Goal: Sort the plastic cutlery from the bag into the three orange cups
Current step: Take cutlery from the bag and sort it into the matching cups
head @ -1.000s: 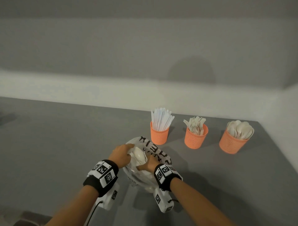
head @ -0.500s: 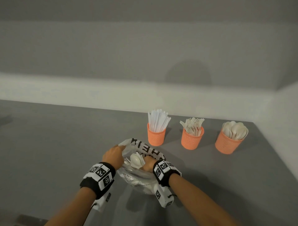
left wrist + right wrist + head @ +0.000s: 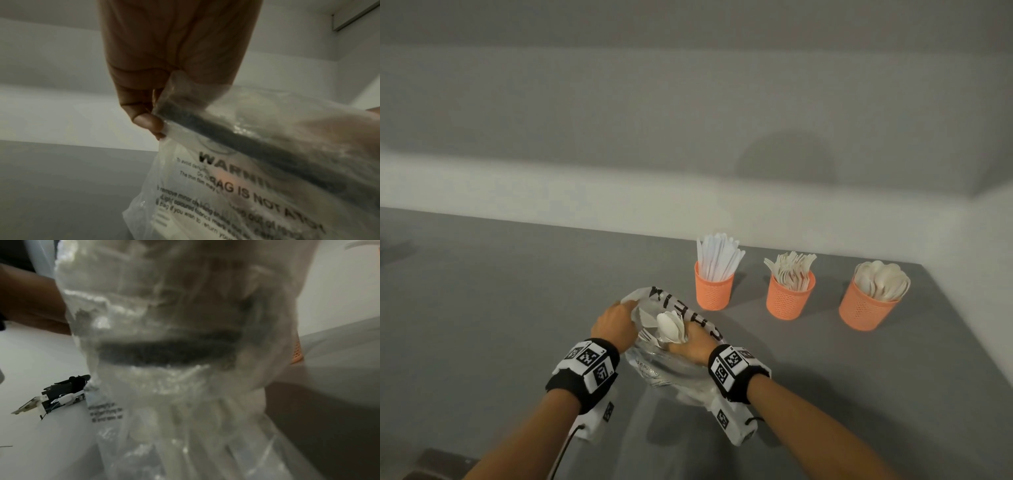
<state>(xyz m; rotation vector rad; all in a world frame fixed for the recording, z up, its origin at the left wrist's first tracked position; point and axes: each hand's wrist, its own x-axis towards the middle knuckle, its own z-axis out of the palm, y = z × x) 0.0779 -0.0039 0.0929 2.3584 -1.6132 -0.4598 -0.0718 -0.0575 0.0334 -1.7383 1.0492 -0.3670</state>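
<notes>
A clear plastic bag (image 3: 667, 368) with black lettering hangs between my hands above the grey table (image 3: 482, 308). My left hand (image 3: 616, 323) pinches the bag's rim (image 3: 164, 126) at its left side. My right hand (image 3: 690, 344) is inside the bag's mouth and grips a bunch of white spoons (image 3: 669, 325). Three orange mesh cups stand behind: the left cup (image 3: 714, 287) holds knives, the middle cup (image 3: 789, 296) forks, the right cup (image 3: 868, 305) spoons. In the right wrist view the bag (image 3: 174, 353) covers the fingers.
A white wall runs along the table's far edge and right side. A forearm (image 3: 30, 305) and a dark device (image 3: 61, 394) show to the left in the right wrist view. Bare grey table surface lies left of the bag.
Both hands and the bag have shifted slightly left and toward me. The bunch of spoons has risen further out of the bag's mouth in my right hand.
</notes>
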